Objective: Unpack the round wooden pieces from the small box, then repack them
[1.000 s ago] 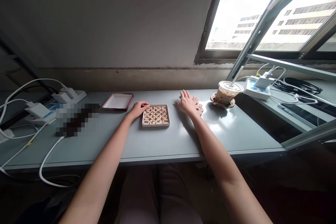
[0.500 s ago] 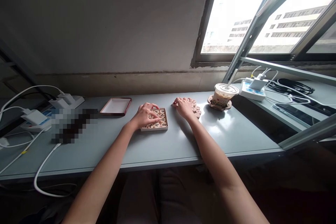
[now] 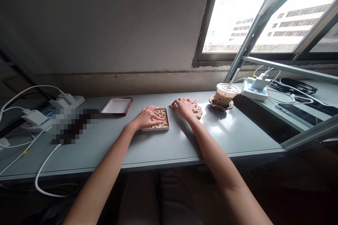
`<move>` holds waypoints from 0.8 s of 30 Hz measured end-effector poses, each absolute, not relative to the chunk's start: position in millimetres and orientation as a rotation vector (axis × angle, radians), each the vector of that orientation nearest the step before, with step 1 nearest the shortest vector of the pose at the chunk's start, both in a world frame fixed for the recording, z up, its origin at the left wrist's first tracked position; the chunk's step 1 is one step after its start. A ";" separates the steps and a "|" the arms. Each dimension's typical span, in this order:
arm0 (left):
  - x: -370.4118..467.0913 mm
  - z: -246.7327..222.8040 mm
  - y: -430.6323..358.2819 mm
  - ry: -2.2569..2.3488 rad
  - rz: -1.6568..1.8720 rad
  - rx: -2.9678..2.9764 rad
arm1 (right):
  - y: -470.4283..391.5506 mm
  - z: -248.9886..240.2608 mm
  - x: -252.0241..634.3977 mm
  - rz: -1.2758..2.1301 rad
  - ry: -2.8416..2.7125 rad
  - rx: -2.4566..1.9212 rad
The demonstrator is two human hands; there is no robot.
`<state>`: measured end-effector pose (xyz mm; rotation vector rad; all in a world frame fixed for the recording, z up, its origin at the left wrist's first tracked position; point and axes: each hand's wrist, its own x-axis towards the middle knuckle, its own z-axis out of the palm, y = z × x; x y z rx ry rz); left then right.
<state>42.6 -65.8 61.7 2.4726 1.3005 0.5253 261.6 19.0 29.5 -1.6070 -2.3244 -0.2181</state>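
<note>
My left hand lies over the left side of a shallow white box, its fingers spread across the round Chinese chess pieces laid in rows inside. The pieces bear dark characters on pale wood. To the right of the box, my right hand has its fingertips closed on a Chinese chess piece at the table surface. Beside that hand, several loose chess pieces lie in a group, partly hidden behind it.
The red-edged box lid rests inside-up at left. A lidded drink cup with a straw stands in a cardboard holder at right. Power strips with white cables sit at the left, another power strip at the right. A metal shelf post rises there.
My right hand has shifted slightly left, with the piece at its fingertips moving toward the box. My left hand has flattened and its fingers stretch further over the pieces.
</note>
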 end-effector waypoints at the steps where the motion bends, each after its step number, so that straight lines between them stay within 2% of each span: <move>1: 42.1 61.3 -65.0 1.316 0.577 2.459 | 17.5 30.5 260.1 -0.215 -2.330 -1.604; 6: 27.7 48.7 -50.3 1.632 0.916 2.340 | 15.1 36.4 254.9 -0.104 -2.342 -1.572; 10: 9.6 31.9 -34.2 1.891 0.995 2.105 | 13.5 44.5 243.8 0.122 -2.208 -1.501; 14: 2.8 23.9 -25.1 1.846 0.959 2.021 | -2.7 49.3 209.2 0.295 -2.262 -1.297; 18: 2.5 23.6 -22.3 1.799 0.945 2.017 | -22.2 46.1 175.8 0.240 -2.399 -1.176; 21: 1.7 23.4 -22.4 1.767 0.946 2.003 | -20.9 47.9 179.5 0.252 -2.374 -1.166; 24: 0.8 21.9 -23.6 1.718 0.919 1.974 | -3.8 51.4 209.6 0.142 -2.184 -1.333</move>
